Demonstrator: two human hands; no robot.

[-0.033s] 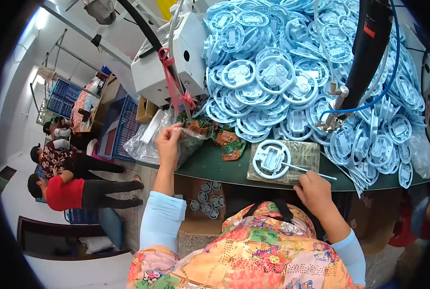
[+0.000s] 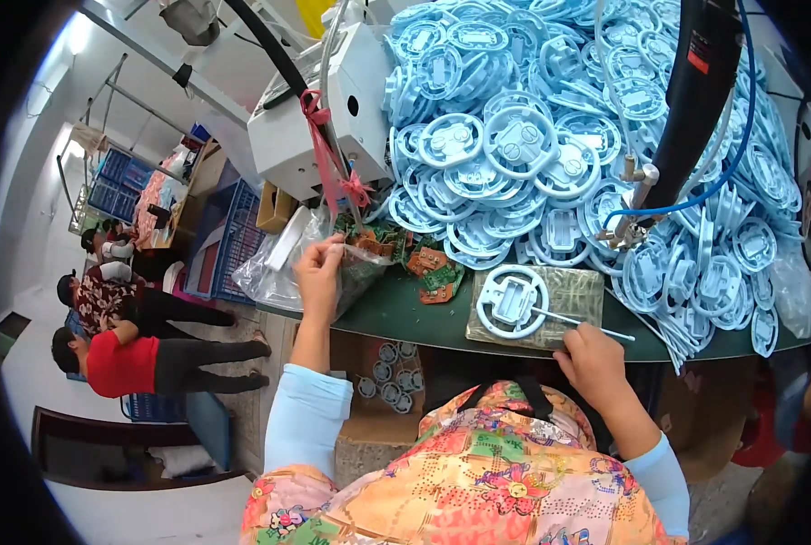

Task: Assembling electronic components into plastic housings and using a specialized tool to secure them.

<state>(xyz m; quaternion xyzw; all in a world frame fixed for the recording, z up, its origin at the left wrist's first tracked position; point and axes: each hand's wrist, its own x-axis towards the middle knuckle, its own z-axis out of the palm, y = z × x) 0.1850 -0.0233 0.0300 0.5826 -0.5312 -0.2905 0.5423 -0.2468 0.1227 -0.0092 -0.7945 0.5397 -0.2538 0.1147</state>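
One light-blue, wheel-shaped plastic casing (image 2: 513, 302) is laid flat on a glossy, yellowish-brown block (image 2: 580, 289), which is set at the near edge of the dark green table (image 2: 392, 320). From its ring a thin, light-blue stick (image 2: 610, 331) is extended to the right, past the fingertips of the right hand (image 2: 596, 368). These fingers are curled at the block's near right edge, right beside the stick and apart from the ring; whether the stick is gripped cannot be told. By the fingers of the left hand (image 2: 318, 275), well to the left of the casing, the edge of a clear plastic bag (image 2: 276, 272) is pinched between thumb and forefinger. Between the left hand and the block, orange and green circuit boards (image 2: 435, 275) are heaped. Behind, the table is covered by a large pile of similar casings (image 2: 524, 136), in front of which a black-covered arm (image 2: 696, 100) is suspended at the right.
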